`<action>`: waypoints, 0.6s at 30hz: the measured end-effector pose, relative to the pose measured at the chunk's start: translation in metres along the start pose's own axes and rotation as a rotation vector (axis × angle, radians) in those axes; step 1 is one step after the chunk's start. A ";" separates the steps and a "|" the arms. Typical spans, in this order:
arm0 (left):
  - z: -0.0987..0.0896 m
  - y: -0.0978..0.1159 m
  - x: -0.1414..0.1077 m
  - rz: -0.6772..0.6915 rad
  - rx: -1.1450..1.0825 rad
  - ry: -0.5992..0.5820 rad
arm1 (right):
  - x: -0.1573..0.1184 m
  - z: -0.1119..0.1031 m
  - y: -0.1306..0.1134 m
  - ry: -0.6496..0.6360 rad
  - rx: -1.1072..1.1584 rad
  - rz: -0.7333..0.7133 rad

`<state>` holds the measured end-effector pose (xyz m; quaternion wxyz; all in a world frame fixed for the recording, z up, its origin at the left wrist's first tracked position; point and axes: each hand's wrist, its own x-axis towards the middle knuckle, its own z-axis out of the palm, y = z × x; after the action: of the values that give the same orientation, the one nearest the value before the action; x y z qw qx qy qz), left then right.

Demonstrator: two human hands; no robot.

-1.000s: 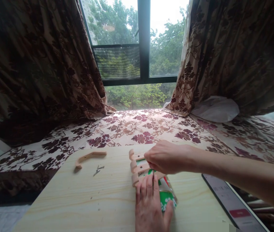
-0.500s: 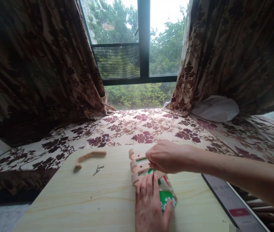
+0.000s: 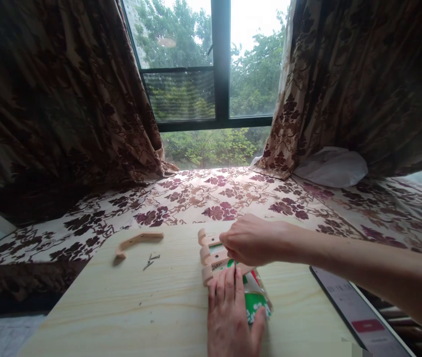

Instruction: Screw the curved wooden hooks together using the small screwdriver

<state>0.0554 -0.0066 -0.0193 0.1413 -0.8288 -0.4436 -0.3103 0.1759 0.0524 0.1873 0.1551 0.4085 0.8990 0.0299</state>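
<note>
Right, the three curved wooden pieces (image 3: 207, 274) sit side by side across a green-and-white packet (image 3: 257, 303), on the pale wooden board (image 3: 121, 312). Over the nearest piece and the packet, the left hand (image 3: 231, 317) lies palm down, its four fingers close together and thumb spread out to the side. The right hand (image 3: 244, 240) is curled into a fist just above those fingertips, and a thin dark shaft (image 3: 235, 270) shows between the two.

Farther left on the board, small dark screws (image 3: 151, 261) lie loose, and past them rests another curved wooden piece (image 3: 136, 240). Across on the right, a device with a lit screen (image 3: 359, 307) lies under the forearm's side of things, its near end cut off. Beyond the board spreads a floral cloth (image 3: 196, 196).

The fist hides the far ends of the wooden pieces and whatever its fingers close around; the screen's writing is too blurred to read.
</note>
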 end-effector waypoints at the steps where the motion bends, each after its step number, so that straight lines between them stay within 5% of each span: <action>1: 0.001 -0.001 0.000 0.005 0.004 0.006 | 0.001 0.000 0.000 0.003 -0.005 0.004; 11: 0.021 -0.001 -0.003 -0.033 0.041 0.134 | 0.006 0.008 -0.002 0.115 0.054 -0.005; 18: 0.032 -0.020 -0.016 0.137 0.087 0.292 | 0.008 0.019 -0.002 0.183 0.070 0.033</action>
<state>0.0445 0.0105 -0.0547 0.2608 -0.7963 -0.3740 -0.3975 0.1755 0.0559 0.1665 0.0572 0.4240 0.9030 0.0381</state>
